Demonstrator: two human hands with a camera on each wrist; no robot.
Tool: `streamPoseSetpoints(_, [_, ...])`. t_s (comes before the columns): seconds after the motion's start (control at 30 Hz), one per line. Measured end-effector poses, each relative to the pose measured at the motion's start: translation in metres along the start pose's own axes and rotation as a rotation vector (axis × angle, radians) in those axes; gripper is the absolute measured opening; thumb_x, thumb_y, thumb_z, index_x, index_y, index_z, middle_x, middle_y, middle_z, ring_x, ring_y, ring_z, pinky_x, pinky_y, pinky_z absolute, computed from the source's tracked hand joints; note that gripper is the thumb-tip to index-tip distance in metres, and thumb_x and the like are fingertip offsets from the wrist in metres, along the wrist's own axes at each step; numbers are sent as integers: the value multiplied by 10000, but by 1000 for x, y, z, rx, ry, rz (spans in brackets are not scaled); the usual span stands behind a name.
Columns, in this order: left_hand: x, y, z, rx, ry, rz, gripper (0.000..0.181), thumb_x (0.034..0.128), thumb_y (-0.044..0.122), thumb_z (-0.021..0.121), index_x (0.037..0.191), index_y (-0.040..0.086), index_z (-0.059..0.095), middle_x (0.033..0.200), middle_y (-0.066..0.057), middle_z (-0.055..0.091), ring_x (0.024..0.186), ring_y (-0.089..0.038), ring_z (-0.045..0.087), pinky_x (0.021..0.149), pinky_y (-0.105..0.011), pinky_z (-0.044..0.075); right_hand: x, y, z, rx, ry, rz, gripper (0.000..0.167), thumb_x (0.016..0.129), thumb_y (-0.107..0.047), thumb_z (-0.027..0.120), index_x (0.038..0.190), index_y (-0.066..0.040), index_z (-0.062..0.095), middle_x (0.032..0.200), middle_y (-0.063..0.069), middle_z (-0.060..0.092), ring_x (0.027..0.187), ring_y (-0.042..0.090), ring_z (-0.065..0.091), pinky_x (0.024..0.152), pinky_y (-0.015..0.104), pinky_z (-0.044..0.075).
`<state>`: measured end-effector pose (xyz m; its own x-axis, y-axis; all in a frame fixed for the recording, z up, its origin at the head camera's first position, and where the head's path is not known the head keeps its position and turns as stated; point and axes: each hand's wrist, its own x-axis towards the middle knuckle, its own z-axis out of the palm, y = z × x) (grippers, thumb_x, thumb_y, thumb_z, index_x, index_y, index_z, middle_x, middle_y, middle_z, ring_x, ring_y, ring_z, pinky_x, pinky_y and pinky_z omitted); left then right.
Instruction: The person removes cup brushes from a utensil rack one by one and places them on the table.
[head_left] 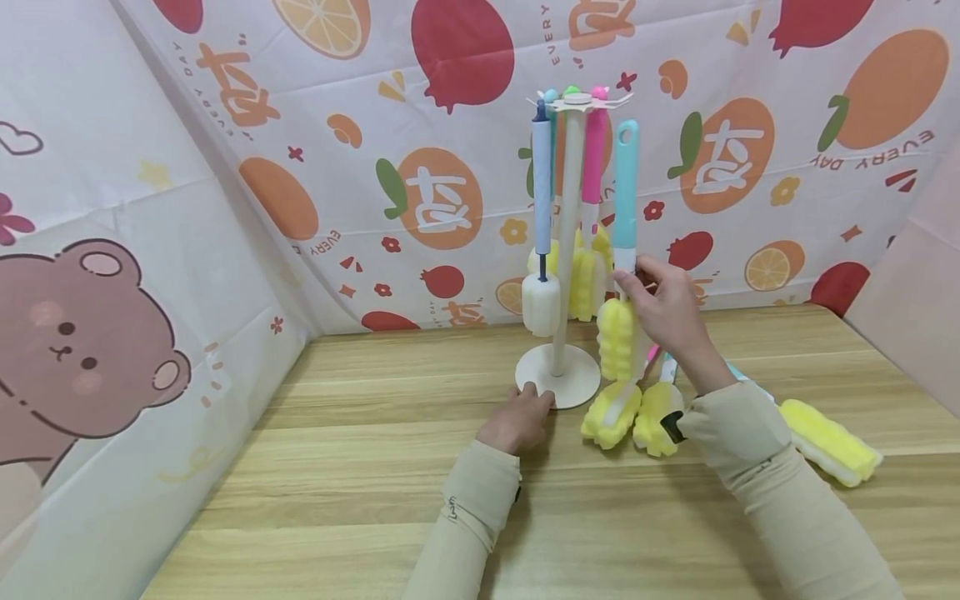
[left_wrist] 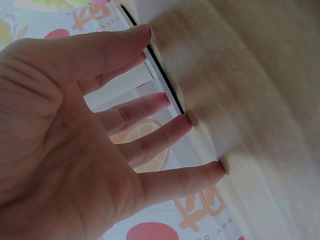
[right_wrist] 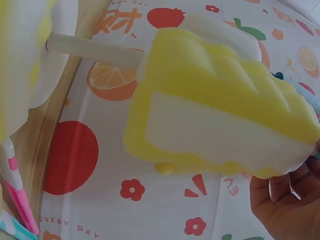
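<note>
My right hand (head_left: 663, 308) pinches a sponge brush (head_left: 626, 192) where its teal handle meets the yellow-and-white sponge. The brush is upright, handle end on top, just right of a white rack (head_left: 567, 275). Seen from the right wrist, its sponge head (right_wrist: 215, 105) fills the middle. My left hand (head_left: 517, 419) rests at the front edge of the round rack base (head_left: 534, 367). In the left wrist view, that hand's fingers (left_wrist: 150, 145) are spread and fairly straight, tips touching the tabletop and the base rim.
A brush with a grey-blue handle (head_left: 542, 183) and a pink-handled brush (head_left: 594, 158) hang from the rack among others. Yellow sponge brushes (head_left: 611, 415) lie on the wooden table (head_left: 360, 467), one sponge (head_left: 828, 442) farther right. A fruit-print cloth (head_left: 442, 200) stands behind.
</note>
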<state>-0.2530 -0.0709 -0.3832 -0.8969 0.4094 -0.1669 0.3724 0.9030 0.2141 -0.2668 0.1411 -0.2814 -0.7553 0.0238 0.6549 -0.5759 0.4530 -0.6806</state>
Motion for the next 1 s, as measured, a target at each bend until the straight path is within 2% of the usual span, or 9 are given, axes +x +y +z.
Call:
streamPoseSetpoints(0.17, [0, 0, 1, -2, 3, -2, 260, 982, 23, 599, 1226, 113, 610, 1155, -109, 518, 1003, -281, 459, 752, -397, 503, 0, 3, -3, -30, 8, 20, 177, 1003, -90, 647, 988, 81, 690, 783, 162, 602, 669, 144, 492, 560, 192, 402])
streamPoseSetpoints(0.4, [0, -1, 1, 0, 12, 4, 271, 951, 7, 631, 1204, 103, 611, 1144, -116, 521, 1002, -287, 466, 743, -405, 505, 1, 7, -8, -32, 28, 10, 181, 1002, -80, 645, 948, 89, 681, 768, 163, 609, 649, 117, 506, 568, 172, 424])
streamPoseSetpoints(1.0, [-1, 0, -1, -13, 18, 12, 257, 957, 11, 618, 1199, 99, 620, 1137, -113, 529, 1001, -288, 465, 774, -411, 503, -1, 11, -22, -100, 17, 37, 237, 1010, -147, 647, 936, 77, 675, 786, 186, 619, 666, 152, 508, 569, 153, 434])
